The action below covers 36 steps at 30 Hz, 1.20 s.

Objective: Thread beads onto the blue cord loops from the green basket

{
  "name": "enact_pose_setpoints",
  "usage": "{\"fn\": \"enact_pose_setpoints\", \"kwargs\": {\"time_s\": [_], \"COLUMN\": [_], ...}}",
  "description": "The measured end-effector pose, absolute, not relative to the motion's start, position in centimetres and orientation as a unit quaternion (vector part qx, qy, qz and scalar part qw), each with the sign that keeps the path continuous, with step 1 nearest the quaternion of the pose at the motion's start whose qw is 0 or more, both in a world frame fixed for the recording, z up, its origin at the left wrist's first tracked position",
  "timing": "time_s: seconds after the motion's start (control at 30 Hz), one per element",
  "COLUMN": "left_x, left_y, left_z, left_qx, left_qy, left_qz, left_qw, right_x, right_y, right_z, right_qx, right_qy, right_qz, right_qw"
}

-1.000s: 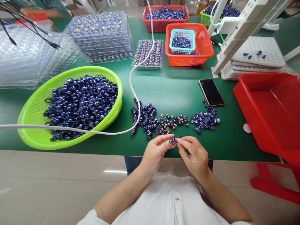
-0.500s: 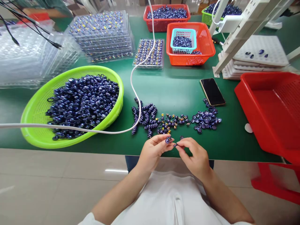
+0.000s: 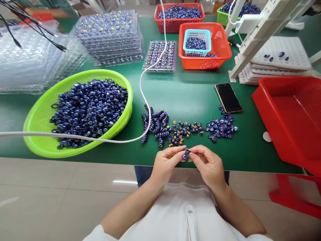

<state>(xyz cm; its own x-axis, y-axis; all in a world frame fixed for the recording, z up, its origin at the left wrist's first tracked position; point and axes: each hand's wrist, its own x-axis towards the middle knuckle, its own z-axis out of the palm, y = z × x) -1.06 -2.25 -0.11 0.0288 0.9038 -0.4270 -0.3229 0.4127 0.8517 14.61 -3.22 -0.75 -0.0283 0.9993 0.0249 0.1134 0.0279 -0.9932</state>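
Hands rejoined at desk near edge: left hand (image 3: 167,162) and right hand (image 3: 208,164) both pinching small blue bead piece (image 3: 185,153), parted half second ago. Loose bead piles (image 3: 220,128) just beyond. Assembly continuing.

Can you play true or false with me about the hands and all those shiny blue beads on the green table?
1. Both hands pinch one small blue piece between them. True: the left hand and right hand meet on it at the table's near edge.
2. The green basket is empty. False: it is heaped with dark blue beads.
3. The phone lies flat with a dark screen. True.
4. The big red bin on the right is full of beads. False: no beads show in it.
5. A white cable crosses the table. True: it passes over the green basket.
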Motion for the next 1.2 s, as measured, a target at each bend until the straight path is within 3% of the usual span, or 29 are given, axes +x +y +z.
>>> {"fn": "enact_pose_setpoints", "kwargs": {"time_s": [0.3, 1.2], "left_x": [-1.14, -1.55], "left_y": [-2.69, -2.74], "left_z": [0.51, 0.62], "left_qx": [0.452, 0.621], "left_qy": [0.538, 0.426], "left_qz": [0.474, 0.513], "left_qw": [0.530, 0.412], "right_x": [14.72, 14.37], "right_y": [-3.18, -3.32], "right_z": [-0.73, -1.12], "right_qx": [-0.517, -0.416], "right_qy": [-0.544, -0.420], "right_qz": [0.466, 0.637], "right_qw": [0.468, 0.495]}}
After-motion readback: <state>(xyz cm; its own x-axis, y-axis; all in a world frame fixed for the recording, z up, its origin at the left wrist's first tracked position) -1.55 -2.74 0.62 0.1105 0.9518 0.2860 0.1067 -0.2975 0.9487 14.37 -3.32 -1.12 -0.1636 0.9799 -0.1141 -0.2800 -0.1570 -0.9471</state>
